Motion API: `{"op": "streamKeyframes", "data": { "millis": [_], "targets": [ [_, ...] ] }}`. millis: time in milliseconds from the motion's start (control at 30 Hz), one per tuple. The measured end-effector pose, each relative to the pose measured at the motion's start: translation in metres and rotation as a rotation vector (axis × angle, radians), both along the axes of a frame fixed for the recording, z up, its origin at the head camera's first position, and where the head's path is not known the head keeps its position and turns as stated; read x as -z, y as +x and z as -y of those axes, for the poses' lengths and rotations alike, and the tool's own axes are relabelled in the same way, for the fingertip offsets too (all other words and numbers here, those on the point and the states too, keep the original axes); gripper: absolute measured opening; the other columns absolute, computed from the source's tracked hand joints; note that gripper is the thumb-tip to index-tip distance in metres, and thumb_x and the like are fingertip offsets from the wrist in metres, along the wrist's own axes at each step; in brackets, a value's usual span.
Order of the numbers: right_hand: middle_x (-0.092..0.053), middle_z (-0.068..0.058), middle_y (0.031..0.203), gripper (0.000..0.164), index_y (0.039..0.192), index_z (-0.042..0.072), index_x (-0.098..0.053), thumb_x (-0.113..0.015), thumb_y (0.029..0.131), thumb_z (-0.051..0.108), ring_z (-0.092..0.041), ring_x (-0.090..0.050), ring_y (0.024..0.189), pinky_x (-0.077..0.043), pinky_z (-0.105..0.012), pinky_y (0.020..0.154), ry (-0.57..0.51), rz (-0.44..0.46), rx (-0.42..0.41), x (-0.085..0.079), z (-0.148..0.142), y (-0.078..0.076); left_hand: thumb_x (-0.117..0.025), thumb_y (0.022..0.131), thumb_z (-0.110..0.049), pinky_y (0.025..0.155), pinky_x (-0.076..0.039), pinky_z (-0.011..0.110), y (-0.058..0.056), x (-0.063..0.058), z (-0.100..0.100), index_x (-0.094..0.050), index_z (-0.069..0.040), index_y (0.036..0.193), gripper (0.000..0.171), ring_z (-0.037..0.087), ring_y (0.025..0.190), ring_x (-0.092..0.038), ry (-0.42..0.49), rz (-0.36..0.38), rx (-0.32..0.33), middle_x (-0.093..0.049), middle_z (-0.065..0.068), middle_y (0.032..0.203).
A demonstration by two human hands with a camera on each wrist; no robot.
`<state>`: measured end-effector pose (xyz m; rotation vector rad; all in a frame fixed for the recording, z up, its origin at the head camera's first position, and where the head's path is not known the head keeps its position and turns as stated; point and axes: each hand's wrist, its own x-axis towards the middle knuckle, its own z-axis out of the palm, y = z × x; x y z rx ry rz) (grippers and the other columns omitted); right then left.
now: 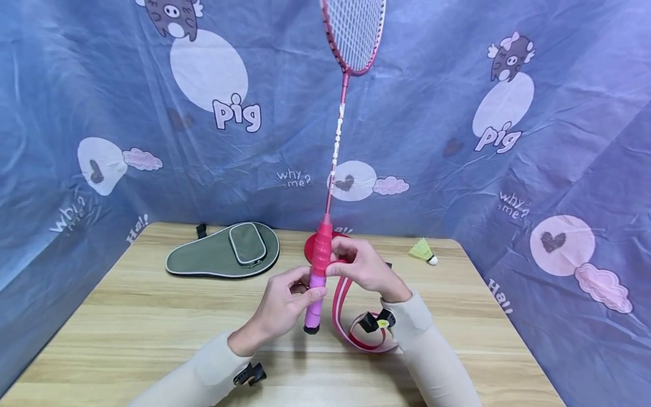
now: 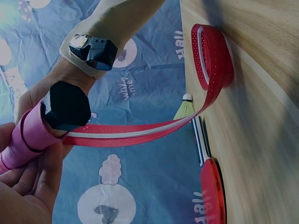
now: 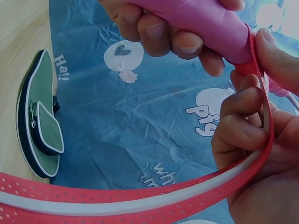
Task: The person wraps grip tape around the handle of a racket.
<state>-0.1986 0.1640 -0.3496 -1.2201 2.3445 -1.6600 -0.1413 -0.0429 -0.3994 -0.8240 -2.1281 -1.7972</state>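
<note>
A badminton racket (image 1: pixel 338 135) stood nearly upright in the air above a wooden table (image 1: pixel 127 316), its strung head at the top and partly cut off by the frame edge. The left hand (image 1: pixel 286 302) was clamped round the lower, pink part of the handle (image 1: pixel 315 311), just above its black end cap (image 2: pixel 70 106). The right hand (image 1: pixel 363 265) pinched a red perforated tape (image 2: pixel 117 135) with a white centre stripe between thumb and fingers, beside the handle. Red wrapping (image 1: pixel 321 249) covered the handle's upper part. From the right hand, the tape hung down and curled into a loop on the table. Behind, a red paddle (image 2: pixel 212 191) lay partly hidden by the handle; a green case (image 1: pixel 203 257) lay to the left, a yellow shuttlecock (image 1: pixel 421 250) to the right. A blue printed cloth (image 1: pixel 285 124) formed the backdrop.
</note>
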Motion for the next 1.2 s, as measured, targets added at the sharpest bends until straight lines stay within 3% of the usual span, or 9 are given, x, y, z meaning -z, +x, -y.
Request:
{"op": "streamKeyframes", "data": {
  "millis": [200, 500, 800, 1033, 1200],
  "targets": [
    [-0.064, 0.004, 0.088, 0.031, 0.109, -0.005, -0.068, -0.078, 0.089, 0.017, -0.006, -0.061, 0.080, -0.055, -0.021, 0.071, -0.008, 0.003, -0.014, -0.0001, -0.0030, -0.0004, -0.065, 0.097, -0.007, 0.083, -0.061, 0.026, 0.0021, -0.0010, 0.0001, -0.067, 0.003, 0.118, 0.024, 0.006, 0.090, -0.067, 0.043, 0.024, 0.105, -0.072, 0.020, 0.101],
    [-0.066, 0.008, 0.092, 0.032, 0.110, -0.007, -0.068, -0.077, 0.089, 0.015, -0.008, -0.062, 0.082, -0.054, -0.020, 0.071, -0.012, 0.010, -0.036, 0.0000, -0.0039, 0.0014, -0.057, 0.100, -0.005, 0.090, -0.059, 0.025, 0.0029, 0.0024, 0.0010, -0.060, 0.009, 0.126, 0.029, 0.006, 0.099, -0.068, 0.088, 0.078, 0.234, -0.068, 0.033, 0.110],
    [-0.066, 0.006, 0.089, 0.034, 0.106, -0.012, -0.063, -0.076, 0.090, 0.015, -0.006, -0.063, 0.081, -0.057, -0.021, 0.072, -0.072, 0.027, -0.105, 0.0041, -0.0069, 0.0006, -0.050, 0.102, -0.006, 0.091, -0.055, 0.025, -0.0006, 0.0036, 0.0027, -0.058, 0.008, 0.122, 0.026, 0.008, 0.101, -0.065, 0.087, 0.061, 0.340, -0.065, 0.031, 0.108],
    [-0.067, 0.008, 0.088, 0.044, 0.105, -0.014, -0.061, -0.076, 0.090, 0.024, -0.003, -0.062, 0.079, -0.055, -0.019, 0.070, -0.103, 0.063, -0.128, 0.0053, -0.0065, 0.0002, -0.046, 0.103, -0.006, 0.090, -0.054, 0.026, -0.0021, 0.0041, 0.0044, -0.056, 0.009, 0.124, 0.028, 0.008, 0.099, -0.061, 0.104, 0.070, 0.405, -0.059, 0.036, 0.105],
    [-0.072, 0.010, 0.098, 0.055, 0.115, -0.018, -0.058, -0.076, 0.091, 0.028, -0.005, -0.066, 0.087, -0.058, -0.022, 0.078, -0.124, 0.132, -0.184, 0.0074, -0.0044, -0.0018, -0.045, 0.105, -0.008, 0.095, -0.054, 0.025, -0.0038, 0.0038, 0.0063, -0.054, 0.012, 0.128, 0.032, 0.007, 0.105, -0.062, 0.108, 0.086, 0.447, -0.059, 0.037, 0.111]
  ]
}}
